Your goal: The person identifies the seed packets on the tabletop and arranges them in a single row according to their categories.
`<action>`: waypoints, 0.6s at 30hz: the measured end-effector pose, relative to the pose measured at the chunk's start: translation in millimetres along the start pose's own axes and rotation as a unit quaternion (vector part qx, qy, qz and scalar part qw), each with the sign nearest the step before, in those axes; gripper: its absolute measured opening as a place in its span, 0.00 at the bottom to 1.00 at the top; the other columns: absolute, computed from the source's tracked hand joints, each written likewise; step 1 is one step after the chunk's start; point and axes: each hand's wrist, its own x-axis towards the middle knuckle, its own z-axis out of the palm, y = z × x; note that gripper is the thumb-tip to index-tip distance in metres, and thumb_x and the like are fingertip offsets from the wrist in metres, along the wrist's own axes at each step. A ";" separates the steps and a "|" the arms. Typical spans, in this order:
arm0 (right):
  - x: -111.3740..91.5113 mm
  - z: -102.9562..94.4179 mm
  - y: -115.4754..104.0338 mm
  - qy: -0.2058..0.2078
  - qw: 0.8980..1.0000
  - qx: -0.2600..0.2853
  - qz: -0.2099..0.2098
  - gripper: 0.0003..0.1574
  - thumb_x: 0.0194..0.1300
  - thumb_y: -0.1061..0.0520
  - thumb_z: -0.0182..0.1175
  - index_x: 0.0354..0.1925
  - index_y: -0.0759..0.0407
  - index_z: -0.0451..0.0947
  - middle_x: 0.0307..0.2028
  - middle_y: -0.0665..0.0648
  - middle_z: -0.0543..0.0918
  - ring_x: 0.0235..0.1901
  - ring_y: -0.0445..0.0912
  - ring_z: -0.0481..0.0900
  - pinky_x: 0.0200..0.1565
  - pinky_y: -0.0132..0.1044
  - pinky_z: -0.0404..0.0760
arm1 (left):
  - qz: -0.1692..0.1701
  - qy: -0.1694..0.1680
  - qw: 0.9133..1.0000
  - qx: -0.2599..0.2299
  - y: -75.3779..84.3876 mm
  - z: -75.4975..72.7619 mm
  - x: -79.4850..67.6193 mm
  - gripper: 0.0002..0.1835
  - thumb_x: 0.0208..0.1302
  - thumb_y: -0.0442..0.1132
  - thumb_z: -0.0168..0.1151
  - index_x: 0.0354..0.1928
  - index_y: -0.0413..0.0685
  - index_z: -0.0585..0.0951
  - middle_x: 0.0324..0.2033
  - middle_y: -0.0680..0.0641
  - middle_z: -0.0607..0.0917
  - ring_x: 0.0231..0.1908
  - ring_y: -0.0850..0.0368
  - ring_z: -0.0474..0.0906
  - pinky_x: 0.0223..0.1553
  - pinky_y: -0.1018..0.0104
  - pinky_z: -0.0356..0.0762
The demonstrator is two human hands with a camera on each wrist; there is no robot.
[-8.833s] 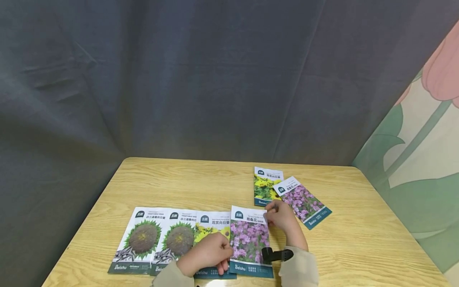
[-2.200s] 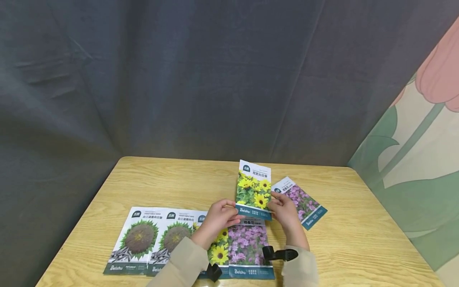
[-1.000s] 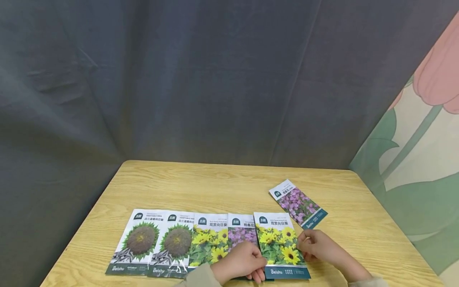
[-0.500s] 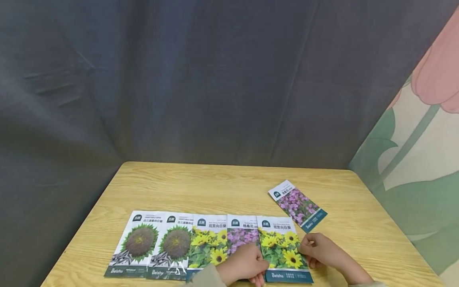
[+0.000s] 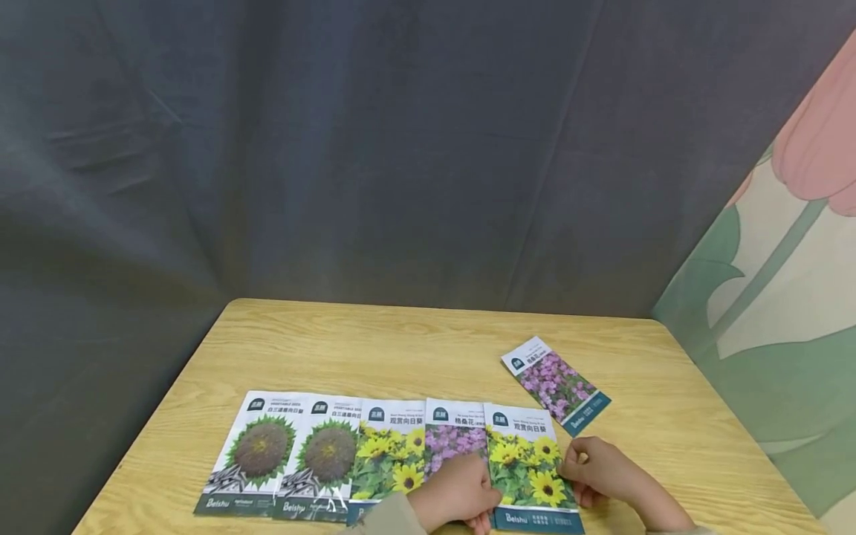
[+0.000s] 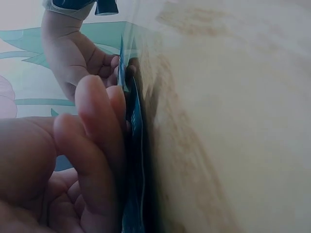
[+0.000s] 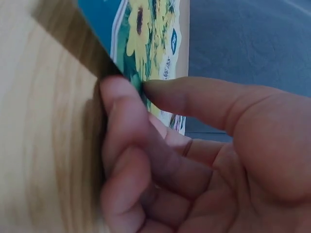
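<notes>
A yellow-flower seed packet (image 5: 524, 457) lies at the right end of an overlapping row near the table's front. My right hand (image 5: 598, 469) pinches its right edge between thumb and fingers; in the right wrist view that edge is lifted slightly off the wood. My left hand (image 5: 458, 490) has its fingers curled at the packet's lower left edge, which it seems to pinch. Beneath that hand lies a purple-flower seed packet (image 5: 451, 444), its lower part covered. In the left wrist view the blue packet edges (image 6: 136, 165) run beside my left fingers.
Leftward in the row lie another yellow-flower packet (image 5: 388, 453) and two sunflower seed packets (image 5: 264, 449) (image 5: 328, 449). A second purple-flower packet (image 5: 556, 383) lies slanted farther back on the right. A dark curtain (image 5: 428, 148) hangs behind the wooden table (image 5: 334, 342).
The yellow-flower packet was lifted from the back right by both hands and laid at the row's right end. Over the last second it has slid slightly right and toward the front edge.
</notes>
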 end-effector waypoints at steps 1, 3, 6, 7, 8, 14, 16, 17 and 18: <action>-0.3 0.4 0.5 0.002 1.000 -0.003 0.003 0.13 0.72 0.60 0.60 0.30 0.61 0.72 0.17 0.55 0.79 0.17 0.44 0.76 0.22 0.33 0.75 | -0.002 -0.001 1.000 -0.001 -0.5 0.1 0.3 0.26 0.67 0.33 0.64 0.08 0.40 0.76 0.04 0.54 0.74 0.05 0.66 0.65 0.18 0.75 0.77; -0.6 0.7 1.8 0.006 1.000 -0.009 0.005 0.13 0.72 0.60 0.60 0.29 0.61 0.72 0.17 0.55 0.79 0.17 0.43 0.76 0.22 0.34 0.75 | -0.005 -0.005 1.000 -0.006 -1.4 -0.5 0.5 0.26 0.68 0.33 0.64 0.08 0.40 0.76 0.04 0.54 0.73 0.05 0.66 0.65 0.21 0.76 0.78; -0.3 0.3 4.5 0.011 1.000 -0.014 0.002 0.13 0.72 0.60 0.61 0.29 0.62 0.72 0.18 0.55 0.79 0.17 0.44 0.76 0.22 0.35 0.76 | -0.009 -0.005 1.000 -0.011 -2.6 0.3 1.7 0.26 0.68 0.33 0.64 0.08 0.41 0.77 0.05 0.54 0.74 0.05 0.66 0.65 0.18 0.75 0.77; -0.2 0.1 5.3 0.013 1.000 -0.016 0.001 0.14 0.72 0.59 0.61 0.29 0.62 0.72 0.18 0.55 0.79 0.17 0.44 0.75 0.22 0.35 0.76 | -0.011 -0.006 1.000 -0.014 -2.4 0.3 2.0 0.26 0.68 0.34 0.64 0.09 0.41 0.77 0.05 0.53 0.74 0.05 0.66 0.65 0.18 0.75 0.77; -0.2 -0.1 5.9 0.014 1.000 -0.016 0.000 0.14 0.72 0.59 0.62 0.29 0.62 0.72 0.18 0.55 0.79 0.17 0.44 0.75 0.22 0.36 0.76 | -0.011 -0.004 1.000 -0.014 -2.1 0.5 2.1 0.25 0.68 0.34 0.64 0.09 0.41 0.77 0.05 0.53 0.75 0.05 0.66 0.65 0.17 0.75 0.77; 0.4 -5.1 6.6 0.027 0.999 -0.033 -0.020 0.13 0.74 0.59 0.58 0.31 0.63 0.73 0.20 0.56 0.80 0.19 0.46 0.75 0.22 0.36 0.77 | -0.005 -0.014 0.999 -0.038 2.1 -2.3 3.8 0.25 0.69 0.33 0.63 0.10 0.42 0.74 0.07 0.53 0.76 0.08 0.64 0.69 0.19 0.73 0.77; 0.7 -8.5 5.3 0.045 0.998 -0.045 -0.028 0.12 0.74 0.59 0.56 0.32 0.64 0.74 0.21 0.56 0.80 0.20 0.47 0.75 0.22 0.37 0.77 | -0.003 -0.021 0.998 -0.052 4.7 -4.6 5.6 0.22 0.69 0.33 0.62 0.13 0.43 0.76 0.09 0.52 0.77 0.10 0.63 0.70 0.20 0.72 0.76; 1.0 -10.3 4.6 0.055 0.997 -0.050 -0.032 0.12 0.74 0.60 0.56 0.32 0.64 0.74 0.22 0.56 0.80 0.20 0.48 0.76 0.22 0.38 0.77 | -0.001 -0.025 0.998 -0.057 6.4 -5.9 6.7 0.20 0.69 0.32 0.61 0.16 0.42 0.78 0.11 0.51 0.78 0.11 0.62 0.71 0.18 0.71 0.75; 1.7 -12.1 3.8 0.070 0.995 -0.059 -0.032 0.11 0.74 0.60 0.56 0.33 0.64 0.75 0.22 0.56 0.81 0.21 0.48 0.77 0.23 0.38 0.78 | -0.001 -0.025 0.998 -0.063 8.3 -7.2 7.8 0.16 0.69 0.32 0.61 0.20 0.42 0.81 0.12 0.51 0.79 0.12 0.62 0.72 0.17 0.70 0.75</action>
